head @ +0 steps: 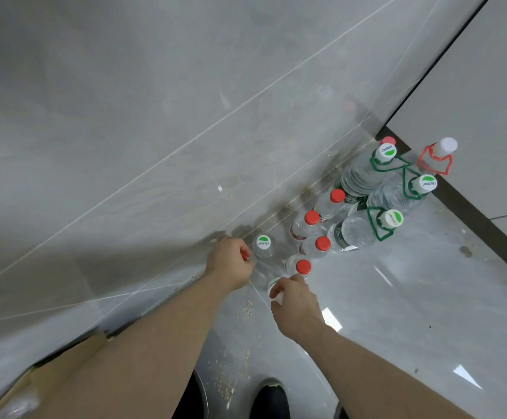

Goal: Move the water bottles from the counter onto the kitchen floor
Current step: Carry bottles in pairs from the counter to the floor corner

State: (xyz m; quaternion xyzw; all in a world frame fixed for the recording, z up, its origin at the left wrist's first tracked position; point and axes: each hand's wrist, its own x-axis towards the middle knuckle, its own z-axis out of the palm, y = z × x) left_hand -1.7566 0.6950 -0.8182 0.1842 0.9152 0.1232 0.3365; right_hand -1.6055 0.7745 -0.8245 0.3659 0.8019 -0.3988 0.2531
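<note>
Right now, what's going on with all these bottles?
A person is setting water bottles down on the tiled floor beside the wall. The left hand grips a red-capped bottle by its top; the right hand holds another small bottle. Several red-capped bottles and larger green-labelled ones already stand there.

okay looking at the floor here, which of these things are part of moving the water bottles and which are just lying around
Part of the job:
- small clear plastic bottles with red caps
- large clear plastic bottles with green-and-white caps and green carry loops
- small clear bottle with a green-and-white cap
- left hand, gripping a red-capped bottle
- right hand, gripping a bottle top

Just lying about:
- brown cardboard box
- pale crumbs scattered on the grey tiled floor
</note>
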